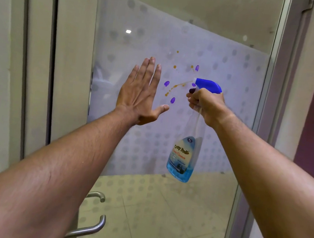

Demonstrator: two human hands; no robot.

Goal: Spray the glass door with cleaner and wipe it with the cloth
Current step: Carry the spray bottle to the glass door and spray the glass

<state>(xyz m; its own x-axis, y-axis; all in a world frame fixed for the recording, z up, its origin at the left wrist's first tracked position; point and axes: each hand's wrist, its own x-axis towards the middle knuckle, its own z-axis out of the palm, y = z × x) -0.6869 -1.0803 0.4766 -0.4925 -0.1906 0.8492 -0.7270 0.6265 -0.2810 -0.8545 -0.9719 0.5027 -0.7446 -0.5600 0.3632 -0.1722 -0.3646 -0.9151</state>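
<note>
Head view: right hand (206,105) holds spray bottle (184,157) upright, nozzle pointing left.

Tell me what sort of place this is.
Probably an office or commercial building entrance: a framed glass door with dotted frosted film, a steel pull handle, and a tiled floor beyond.

Both bare forearms reached forward. The left hand (142,92) was raised flat, fingers extended together and thumb spread. The right hand (206,105) was curled in a closed grip, knuckles facing left.
</note>
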